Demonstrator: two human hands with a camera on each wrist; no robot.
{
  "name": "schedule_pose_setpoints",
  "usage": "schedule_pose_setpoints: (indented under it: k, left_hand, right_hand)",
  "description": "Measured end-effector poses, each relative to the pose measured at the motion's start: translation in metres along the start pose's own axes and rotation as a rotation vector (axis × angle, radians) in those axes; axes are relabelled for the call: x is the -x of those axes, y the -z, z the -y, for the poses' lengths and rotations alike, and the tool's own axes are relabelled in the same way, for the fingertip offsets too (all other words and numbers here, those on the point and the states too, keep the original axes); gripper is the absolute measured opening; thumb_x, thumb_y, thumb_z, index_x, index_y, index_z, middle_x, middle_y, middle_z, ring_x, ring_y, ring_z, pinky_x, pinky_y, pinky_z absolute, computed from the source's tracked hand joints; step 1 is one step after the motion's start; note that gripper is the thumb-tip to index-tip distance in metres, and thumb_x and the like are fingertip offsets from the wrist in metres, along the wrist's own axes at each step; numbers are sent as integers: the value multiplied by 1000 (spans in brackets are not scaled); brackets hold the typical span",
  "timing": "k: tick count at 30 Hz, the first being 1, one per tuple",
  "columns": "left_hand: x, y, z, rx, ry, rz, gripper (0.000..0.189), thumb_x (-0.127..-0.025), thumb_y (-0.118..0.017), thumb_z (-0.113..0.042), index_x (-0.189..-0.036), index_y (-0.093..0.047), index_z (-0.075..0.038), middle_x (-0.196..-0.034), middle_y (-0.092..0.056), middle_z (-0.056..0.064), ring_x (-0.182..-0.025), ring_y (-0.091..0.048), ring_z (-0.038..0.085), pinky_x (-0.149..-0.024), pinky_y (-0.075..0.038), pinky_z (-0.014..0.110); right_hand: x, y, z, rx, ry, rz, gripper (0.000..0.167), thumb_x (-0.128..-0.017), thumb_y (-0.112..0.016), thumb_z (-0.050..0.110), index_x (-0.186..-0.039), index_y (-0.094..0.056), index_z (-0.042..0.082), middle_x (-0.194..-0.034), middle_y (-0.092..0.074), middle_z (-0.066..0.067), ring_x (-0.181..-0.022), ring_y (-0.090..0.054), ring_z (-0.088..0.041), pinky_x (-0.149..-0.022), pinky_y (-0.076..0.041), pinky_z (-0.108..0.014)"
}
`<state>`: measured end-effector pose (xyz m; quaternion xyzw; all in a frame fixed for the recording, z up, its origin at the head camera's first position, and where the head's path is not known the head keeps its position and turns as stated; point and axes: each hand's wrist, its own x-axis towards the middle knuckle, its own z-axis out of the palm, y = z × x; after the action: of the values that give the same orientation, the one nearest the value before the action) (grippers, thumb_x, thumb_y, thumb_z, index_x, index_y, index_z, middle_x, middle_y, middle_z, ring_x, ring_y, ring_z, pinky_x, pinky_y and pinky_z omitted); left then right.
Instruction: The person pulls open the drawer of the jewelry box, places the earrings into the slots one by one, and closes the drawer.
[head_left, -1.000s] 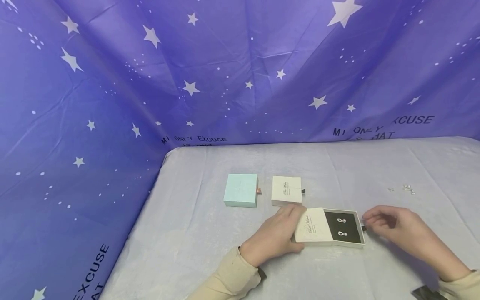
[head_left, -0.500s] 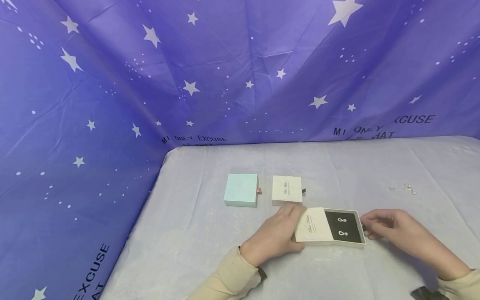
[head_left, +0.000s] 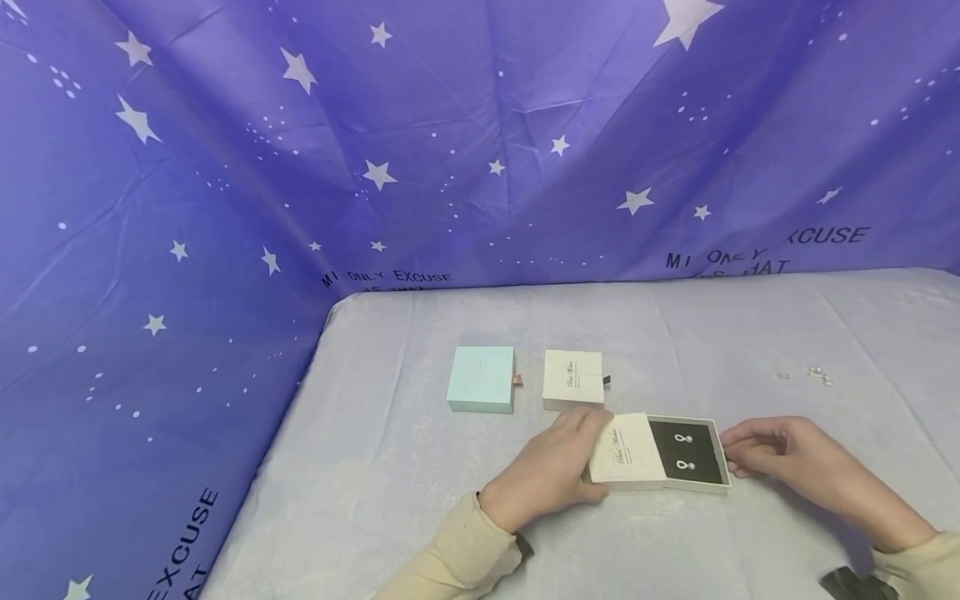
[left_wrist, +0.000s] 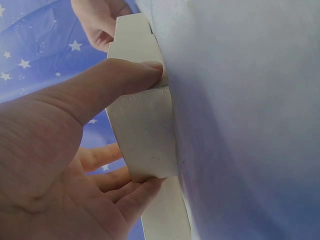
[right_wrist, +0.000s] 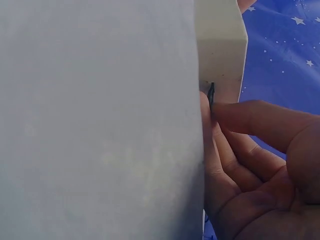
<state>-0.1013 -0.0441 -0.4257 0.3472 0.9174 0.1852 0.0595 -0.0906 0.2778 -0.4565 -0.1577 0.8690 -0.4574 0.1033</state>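
A white drawer-style jewelry box [head_left: 626, 452] lies on the cloth with its drawer pulled partly out to the right. On the drawer's black insert [head_left: 701, 468] sit two silvery earrings [head_left: 682, 437], one above the other. My left hand [head_left: 543, 467] grips the sleeve from the left; in the left wrist view its thumb lies along one side and the fingers are on the opposite side. At the drawer's right end, my right hand [head_left: 798, 457] pinches the dark ribbon tab [right_wrist: 211, 94] between thumb and finger, seen in the right wrist view.
Behind the held box stand a mint-green box [head_left: 482, 379] with an orange tab and another white box [head_left: 573, 377] with a black tab. Several small shiny pieces [head_left: 819, 376] lie at the back right. A purple star-printed cloth [head_left: 450, 150] hangs behind and along the left.
My right hand has shifted slightly left, and its fingers have closed on the ribbon tab. The left hand and the box have stayed in place, the drawer as far out as before.
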Motion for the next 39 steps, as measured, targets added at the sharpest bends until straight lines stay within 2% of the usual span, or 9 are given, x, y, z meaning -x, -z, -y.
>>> schedule_pose_setpoints:
  k: [3,10,18,34,39]
  left_hand:
    - [0,0,0,-3,-1,-3,85,-72,-88,-25,-142,-42,-12,-137,-52,-1,-124,-50,8,-102,-43,18]
    - [0,1,0,2,2,1,85,-72,-88,-25,-143,-42,-12,-137,-52,-1,-124,-50,8,-101,-43,18]
    - [0,3,-1,-1,0,-2,85,-72,-88,-24,-143,-42,-12,-137,-52,0,-125,-50,9,-103,-42,18]
    - [0,1,-1,-9,-6,-5,86,-71,-88,-25,-142,-42,-11,-138,-51,0,-126,-50,9,-104,-41,18]
    - [1,2,0,-14,-5,-5,85,-72,-88,-25,-142,-42,-11,-139,-51,0,-126,-49,9,-104,-41,19]
  right_hand:
    - [-1,0,2,17,2,6,18,-91,-62,-3,-104,-66,-14,-83,-75,10,-75,-68,2,-70,-50,-11]
    - [-1,0,4,41,-35,8,19,-91,-65,2,-105,-69,-10,-84,-75,12,-75,-66,2,-67,-51,-16]
    - [-2,0,3,15,4,3,18,-88,-66,-1,-103,-68,-11,-85,-75,12,-77,-67,2,-69,-50,-14]
    - [-4,-2,7,49,-20,7,19,-88,-68,2,-103,-69,-9,-84,-75,6,-76,-67,2,-69,-51,-16]
    - [-6,-4,10,37,7,1,18,-88,-67,0,-103,-69,-9,-84,-75,7,-76,-67,1,-68,-52,-16]
